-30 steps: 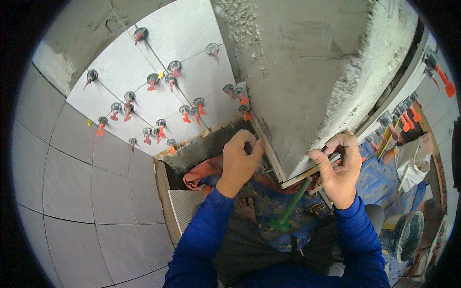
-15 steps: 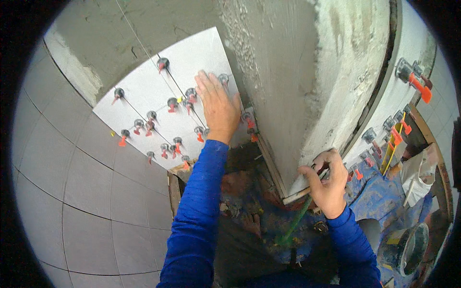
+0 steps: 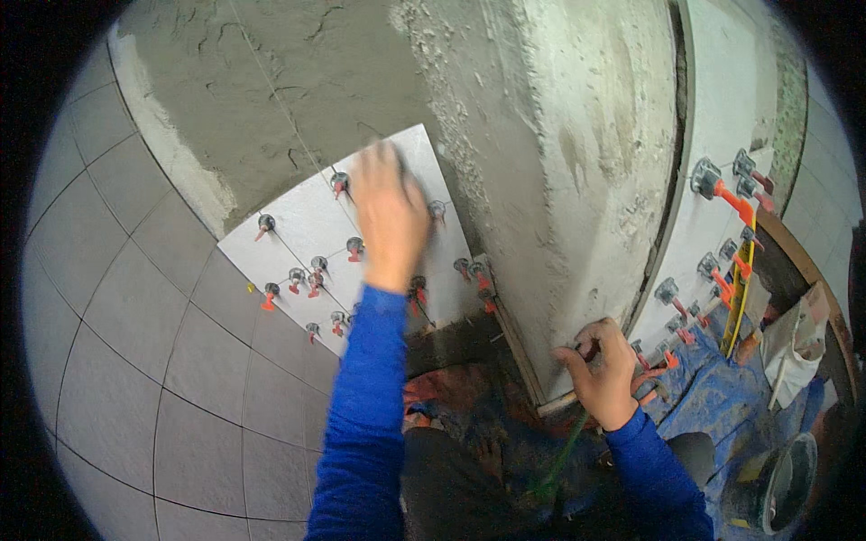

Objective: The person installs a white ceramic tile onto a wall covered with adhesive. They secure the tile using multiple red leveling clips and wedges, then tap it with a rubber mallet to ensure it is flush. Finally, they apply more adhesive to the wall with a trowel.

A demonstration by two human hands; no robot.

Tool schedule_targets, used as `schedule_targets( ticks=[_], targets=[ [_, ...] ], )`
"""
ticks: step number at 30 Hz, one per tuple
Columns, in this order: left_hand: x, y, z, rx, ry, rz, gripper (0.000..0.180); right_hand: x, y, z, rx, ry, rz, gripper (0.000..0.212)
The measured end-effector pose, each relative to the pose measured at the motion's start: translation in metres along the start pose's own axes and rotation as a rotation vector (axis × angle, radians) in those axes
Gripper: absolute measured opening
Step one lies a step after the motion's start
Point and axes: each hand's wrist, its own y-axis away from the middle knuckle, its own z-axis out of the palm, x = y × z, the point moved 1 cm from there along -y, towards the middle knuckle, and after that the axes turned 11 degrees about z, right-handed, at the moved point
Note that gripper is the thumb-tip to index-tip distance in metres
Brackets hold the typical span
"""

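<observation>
My left hand [image 3: 390, 216] lies flat, palm down, near the upper edge of a white wall tile [image 3: 302, 225]. Its outstretched fingers are blurred. Black-and-red tile levelling clips stand along the joints around it, including one clip [image 3: 339, 183] just left of the fingers and another clip [image 3: 437, 210] to the right. At the lower end of the grey plastered column [image 3: 586, 207], my right hand [image 3: 603, 377] is curled, thumb and fingers drawn together. Something small and dark shows between them, too hidden to name.
Fresh grey mortar [image 3: 298, 81] covers the wall above the tiles. Grey tiles [image 3: 117, 361] spread at left. On the right, a white tiled strip [image 3: 722, 99] carries more clips; below are a blue sheet [image 3: 695, 388], a white bag [image 3: 798, 347] and a bucket [image 3: 780, 487].
My left hand has slid up the white tile toward its upper edge. The view has shifted, showing more mortar above. My right hand stays by the column's lower end, still curled.
</observation>
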Motion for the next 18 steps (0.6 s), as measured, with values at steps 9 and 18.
schedule_targets(
  ticks=[9, 18],
  targets=[
    [-0.060, -0.057, 0.009, -0.457, -0.161, 0.030, 0.032, 0.005, 0.000, -0.001, -0.004, -0.008, -0.004, 0.036],
    [-0.085, -0.055, 0.023, -0.517, -0.482, 0.248, 0.017, 0.001, -0.003, -0.001, -0.014, 0.037, -0.063, 0.033]
  ],
)
